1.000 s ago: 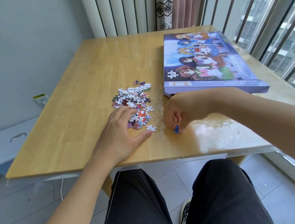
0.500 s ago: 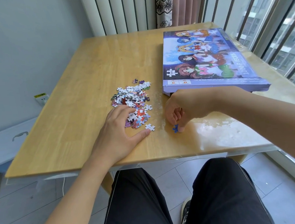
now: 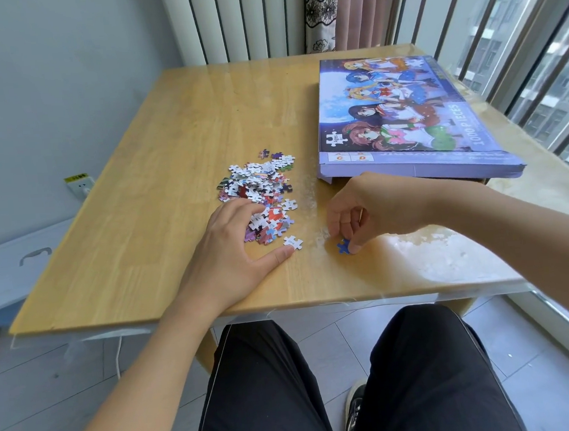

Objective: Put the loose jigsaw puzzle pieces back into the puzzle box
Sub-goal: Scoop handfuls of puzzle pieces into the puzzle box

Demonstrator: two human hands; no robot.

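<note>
The puzzle box [image 3: 412,118] is lying flat on the far right part of the table [image 3: 174,149], lid on, so what is inside cannot be seen. Its lid is showing cartoon girls, w/ "1000 PIECES" along the right edge, "Ages" on a white piece-shaped mark at the near-left corner, and small squares w/ letters "C" and "D" below it; other print is too small to read. The loose pieces [image 3: 260,190] are sitting in a pile on the table, left of the box and apart from it, some face up, some white back up. The left hand [image 3: 235,254] is resting on the near side of the pile, fingers bent over the pieces, and the thumb is stretching out to touch one white piece [image 3: 293,242] lying alone just beside the pile. The right hand [image 3: 368,208] is curling down in front of the box and is pinching a blue piece [image 3: 343,246] betw. thumb and fingertips, the piece touching the table. A wall socket [image 3: 81,186] w/ a yellow label is showing on the left.
</note>
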